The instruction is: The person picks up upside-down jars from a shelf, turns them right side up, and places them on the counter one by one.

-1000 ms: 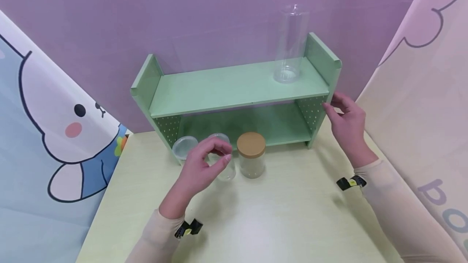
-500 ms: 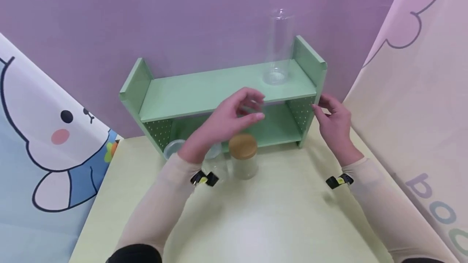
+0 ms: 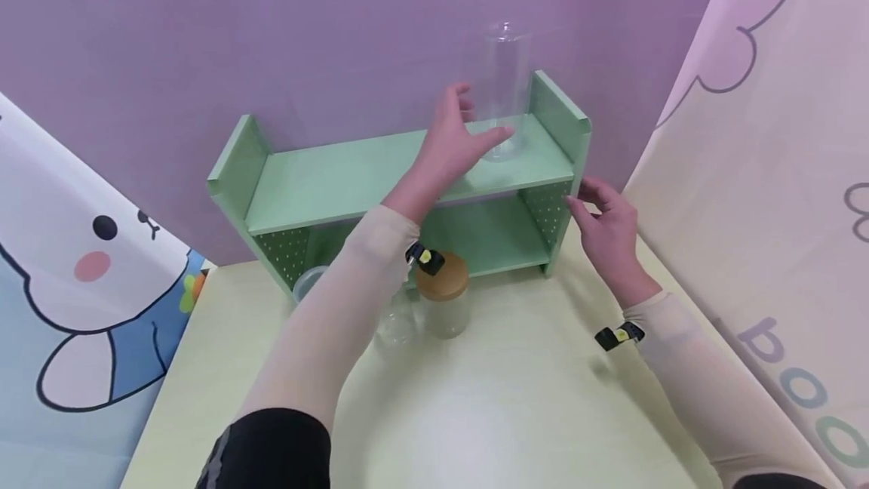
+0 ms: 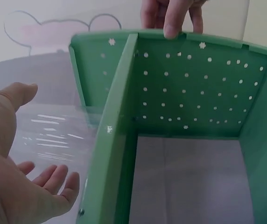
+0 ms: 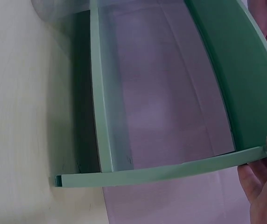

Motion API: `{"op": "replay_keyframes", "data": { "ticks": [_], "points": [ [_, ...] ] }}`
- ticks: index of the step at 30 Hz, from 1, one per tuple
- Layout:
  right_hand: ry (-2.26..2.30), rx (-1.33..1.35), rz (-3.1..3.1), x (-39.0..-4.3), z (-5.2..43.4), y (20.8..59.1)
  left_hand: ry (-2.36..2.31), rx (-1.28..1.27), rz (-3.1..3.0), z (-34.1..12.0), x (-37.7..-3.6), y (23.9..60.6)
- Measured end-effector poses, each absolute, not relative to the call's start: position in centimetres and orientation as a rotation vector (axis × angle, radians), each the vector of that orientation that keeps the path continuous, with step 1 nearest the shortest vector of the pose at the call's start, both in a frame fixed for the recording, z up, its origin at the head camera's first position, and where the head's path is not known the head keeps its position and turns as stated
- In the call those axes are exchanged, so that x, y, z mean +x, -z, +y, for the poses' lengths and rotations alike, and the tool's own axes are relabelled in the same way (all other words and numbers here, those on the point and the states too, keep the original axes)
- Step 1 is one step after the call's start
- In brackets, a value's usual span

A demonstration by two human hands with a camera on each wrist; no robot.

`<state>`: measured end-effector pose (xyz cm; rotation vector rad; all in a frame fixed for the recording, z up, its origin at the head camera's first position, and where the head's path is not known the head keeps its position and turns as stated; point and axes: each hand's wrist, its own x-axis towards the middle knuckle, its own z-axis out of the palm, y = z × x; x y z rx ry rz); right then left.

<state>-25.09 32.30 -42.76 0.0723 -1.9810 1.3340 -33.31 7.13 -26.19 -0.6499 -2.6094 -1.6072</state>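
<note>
Left hand [image 3: 451,143], fingers spread, reaches the clear tube [image 3: 504,89] at the green shelf's [image 3: 339,179] right end. Right hand [image 3: 606,226] lightly touches its right side panel, fingers relaxed

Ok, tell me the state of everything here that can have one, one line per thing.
Tall clear plastic cylinder: upright on the top shelf, open-topped, empty.
Green wooden shelf rack: upright on the table.
Cork-lidded glass jar: upright, closed.
Small clear jar: upright.
Left hand: open beside the cylinder.
Right hand: touching the rack's right side panel.
</note>
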Motion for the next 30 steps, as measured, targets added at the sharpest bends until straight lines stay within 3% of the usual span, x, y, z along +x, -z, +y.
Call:
{"op": "replay_keyframes", "data": {
  "ticks": [13, 30],
  "points": [
    [-1.347, 0.091, -1.995, -25.8, 32.3, 43.0, 1.627, -0.477, -2.615, 9.3, -36.0, 25.3],
    [-1.343, 0.097, -2.001, -26.1, 32.1, 42.9, 1.715, -0.569, -2.630, 8.9, -37.1, 26.4]
  ]
}}
